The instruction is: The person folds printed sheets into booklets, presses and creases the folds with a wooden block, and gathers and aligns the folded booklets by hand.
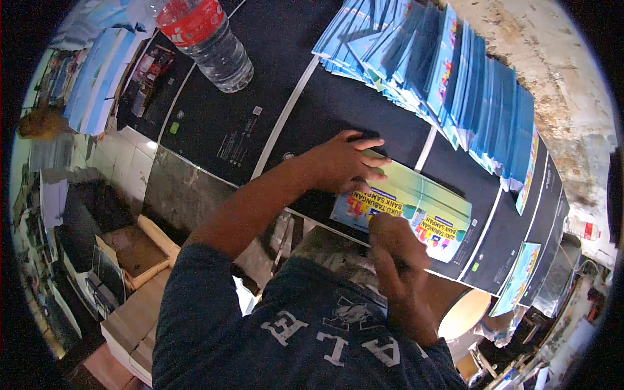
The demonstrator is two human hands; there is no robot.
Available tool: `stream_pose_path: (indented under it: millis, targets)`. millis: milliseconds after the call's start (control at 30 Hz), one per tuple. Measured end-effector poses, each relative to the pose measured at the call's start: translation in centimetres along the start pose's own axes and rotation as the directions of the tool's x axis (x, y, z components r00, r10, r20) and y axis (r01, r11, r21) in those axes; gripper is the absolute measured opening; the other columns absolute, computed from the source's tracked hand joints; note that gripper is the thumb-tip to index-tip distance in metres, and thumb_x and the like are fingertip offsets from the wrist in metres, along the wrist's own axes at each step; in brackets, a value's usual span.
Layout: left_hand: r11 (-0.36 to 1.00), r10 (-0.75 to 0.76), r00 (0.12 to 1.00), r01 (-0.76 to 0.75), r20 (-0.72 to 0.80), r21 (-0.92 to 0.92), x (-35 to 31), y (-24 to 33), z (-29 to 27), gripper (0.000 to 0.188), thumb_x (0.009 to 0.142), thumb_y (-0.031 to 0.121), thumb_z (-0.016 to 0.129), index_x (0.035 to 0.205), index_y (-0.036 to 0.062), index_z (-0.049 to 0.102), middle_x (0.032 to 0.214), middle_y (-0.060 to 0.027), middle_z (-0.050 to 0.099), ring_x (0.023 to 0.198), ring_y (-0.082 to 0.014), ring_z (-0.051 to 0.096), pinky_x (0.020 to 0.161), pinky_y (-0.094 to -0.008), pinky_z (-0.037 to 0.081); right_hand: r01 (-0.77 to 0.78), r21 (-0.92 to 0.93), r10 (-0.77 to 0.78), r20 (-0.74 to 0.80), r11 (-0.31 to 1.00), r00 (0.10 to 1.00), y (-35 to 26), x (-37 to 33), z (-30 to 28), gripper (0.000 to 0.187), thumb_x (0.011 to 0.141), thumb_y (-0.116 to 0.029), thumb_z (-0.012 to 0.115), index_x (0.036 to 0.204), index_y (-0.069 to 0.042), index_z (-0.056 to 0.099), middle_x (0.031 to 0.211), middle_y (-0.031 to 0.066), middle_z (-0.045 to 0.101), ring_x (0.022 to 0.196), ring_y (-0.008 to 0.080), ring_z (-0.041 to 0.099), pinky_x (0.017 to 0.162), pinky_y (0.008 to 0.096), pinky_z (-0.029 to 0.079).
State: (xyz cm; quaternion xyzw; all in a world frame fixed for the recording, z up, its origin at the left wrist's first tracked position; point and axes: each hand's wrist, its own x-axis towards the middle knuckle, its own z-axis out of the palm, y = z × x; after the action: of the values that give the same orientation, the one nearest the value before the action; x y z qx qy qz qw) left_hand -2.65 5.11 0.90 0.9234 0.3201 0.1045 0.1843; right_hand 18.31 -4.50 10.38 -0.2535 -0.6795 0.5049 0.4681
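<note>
A colourful printed cover sheet (448,211) with yellow and green artwork lies in front of me on the black tabletop covering. My left hand (351,162) rests over its far left corner, palm down with the fingers apart. Near the sheet's front edge, my right hand (398,242) is closed and slightly blurred by motion. Whatever its curled fingers may hold is hidden. A long pile of thin blue booklets (416,65) leans in an overlapping row along the far right side, beyond both hands.
A clear plastic bottle (224,62) with a red label stands at the back left. Another printed sheet (520,276) hangs over the table's right edge. Cardboard boxes (140,312) sit low on the left, and a stained wall (546,58) borders the far right.
</note>
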Motion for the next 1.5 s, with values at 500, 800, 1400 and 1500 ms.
stream_pose_path:
  millis: [500,800,1400,1500]
  targets:
    - [0.995,0.056,0.995,-0.062,-0.081,-0.074,-0.4,-1.3,1.8,0.04,0.093,0.051,0.054,0.126,0.0323,0.064,0.151,0.0058,0.044,0.146,-0.0255,0.03,0.117,-0.0542,0.02,-0.181,-0.175,0.197,0.081,0.968,0.977,4.9,-1.1,2.1,0.03,0.086,-0.027,0.05,0.068,-0.004,0.06,0.069,0.012,0.06,0.065,0.0291,0.057,0.064,0.0403,0.042]
    - [0.999,0.019,0.999,-0.021,-0.046,-0.04,-0.1,-1.2,1.8,0.043,0.091,0.054,0.054,0.128,0.033,0.062,0.153,0.0066,0.042,0.145,-0.0231,0.031,0.116,-0.0554,0.019,0.013,-0.098,0.006,0.188,0.995,0.982,6.2,0.8,5.8,0.015,0.072,-0.019,0.056,0.069,-0.005,0.06,0.07,0.0114,0.061,0.064,0.0314,0.057,0.064,0.0425,0.043]
    - [0.912,-0.404,0.875,0.409,-0.265,-0.038,-1.1,2.9,0.9,0.067,0.091,0.06,0.052,0.136,0.0113,0.056,0.157,-0.0105,0.032,0.148,-0.0323,0.023,0.114,-0.0607,0.015,-0.155,0.148,0.186,-0.218,0.977,0.958,6.2,-4.7,-2.6,0.047,0.096,-0.034,0.047,0.063,-0.002,0.056,0.069,0.014,0.063,0.064,0.0302,0.058,0.063,0.0422,0.044]
    - [0.648,-0.746,0.594,0.752,-0.301,-0.123,-2.8,7.2,2.9,0.074,0.091,0.061,0.053,0.136,0.001,0.053,0.157,-0.0189,0.028,0.147,-0.0391,0.017,0.113,-0.0623,0.014,-0.126,0.09,0.141,-0.188,0.988,0.972,6.6,-4.9,-2.8,0.047,0.096,-0.033,0.046,0.065,-0.001,0.06,0.07,0.0139,0.065,0.067,0.0307,0.059,0.068,0.0437,0.046]
